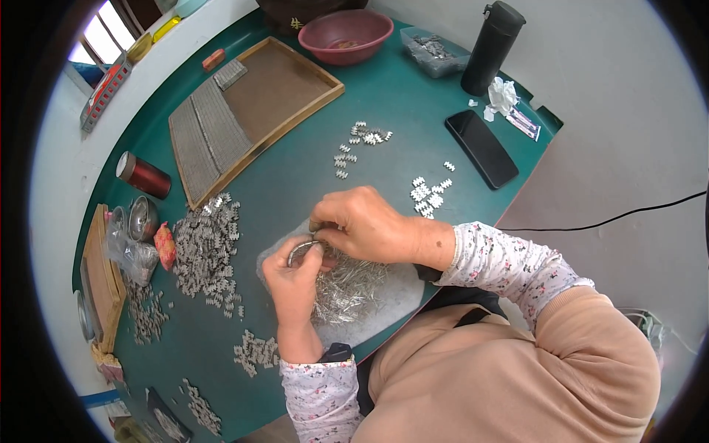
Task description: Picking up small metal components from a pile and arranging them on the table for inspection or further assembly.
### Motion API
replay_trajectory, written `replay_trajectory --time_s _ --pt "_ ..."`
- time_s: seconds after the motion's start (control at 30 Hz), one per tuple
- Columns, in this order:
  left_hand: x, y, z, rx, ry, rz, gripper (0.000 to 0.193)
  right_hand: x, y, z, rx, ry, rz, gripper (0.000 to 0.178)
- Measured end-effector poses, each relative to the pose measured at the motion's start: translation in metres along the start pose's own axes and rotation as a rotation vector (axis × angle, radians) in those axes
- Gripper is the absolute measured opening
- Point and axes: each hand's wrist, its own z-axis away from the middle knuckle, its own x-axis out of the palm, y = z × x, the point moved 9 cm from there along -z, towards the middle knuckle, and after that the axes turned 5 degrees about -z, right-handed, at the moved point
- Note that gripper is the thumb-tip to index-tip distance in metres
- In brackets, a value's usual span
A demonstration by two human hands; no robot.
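My left hand (294,284) pinches a curved, silvery metal band (299,249) that looks made of small links. My right hand (369,221) is closed at the band's far end, thumb and fingertips pressed together; what sits between them is too small to make out. Below both hands lies a heap of thin metal pins (351,292) on a pale, translucent sheet (402,292). Loose toothed metal links (428,196) are scattered right of my right hand, with another group of links (255,351) left of my left wrist.
A large link pile (207,247) covers the left of the green table (295,162). Behind stand a wooden-framed tray (284,111) with grey rows, a pink basin (346,37), a plastic tub (436,55) and a black flask (493,48). A phone (481,148) lies right, a red can (144,176) left.
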Motion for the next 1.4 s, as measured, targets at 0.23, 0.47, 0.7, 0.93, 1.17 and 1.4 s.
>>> replay_trajectory --time_s 0.23,0.47,0.7,0.93,1.17,1.4 --pt "0.0 0.003 0.002 0.002 -0.015 0.072 0.01 0.002 0.015 0.002 0.203 -0.084 -0.16 0.011" --pt "0.002 0.006 0.001 0.021 0.0 0.124 0.009 0.003 0.018 0.008 0.172 -0.057 -0.205 0.013" --pt "0.002 0.004 0.002 0.023 -0.002 0.118 0.009 0.004 0.021 0.01 0.198 -0.052 -0.243 0.012" --pt "0.004 0.004 0.002 0.029 -0.017 0.108 0.009 0.004 0.019 0.01 0.157 -0.051 -0.208 0.012" --pt "0.003 0.001 0.001 0.026 -0.021 0.113 0.01 0.002 0.014 0.009 0.105 -0.047 -0.16 0.012" --pt "-0.001 0.006 0.001 0.066 0.003 0.113 0.011 0.006 0.01 0.011 0.073 -0.056 -0.152 0.011"
